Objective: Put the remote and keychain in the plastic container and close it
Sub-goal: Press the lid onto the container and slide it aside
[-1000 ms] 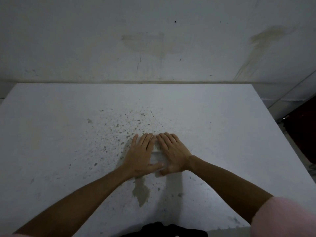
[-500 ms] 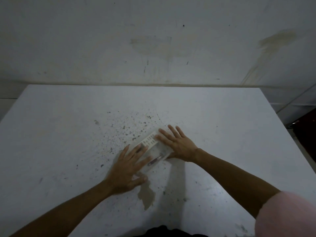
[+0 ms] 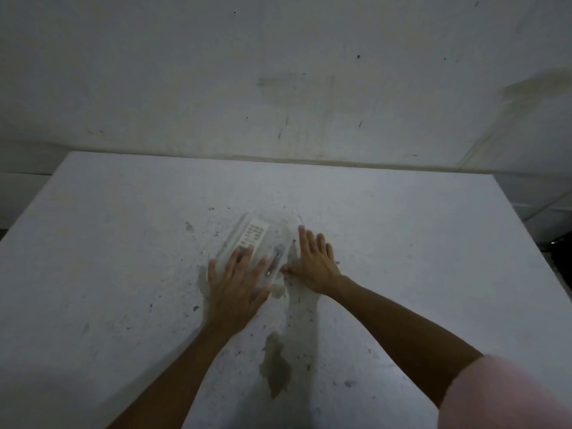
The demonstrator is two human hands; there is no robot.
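Evidently light, stiff and slippery, the plastic container [image 3: 258, 243] mid-desk wants pinning at its rims; left hand [image 3: 236, 287] presses spread fingers atop, right hand [image 3: 315, 264] flat beside.

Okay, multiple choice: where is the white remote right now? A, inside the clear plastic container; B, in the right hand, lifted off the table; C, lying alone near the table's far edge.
A: the remote shows through the clear plastic container, with the left hand flat on it.

Dim, bluish light; soft focus, grainy; wide-angle bending at edges; faint shadows.
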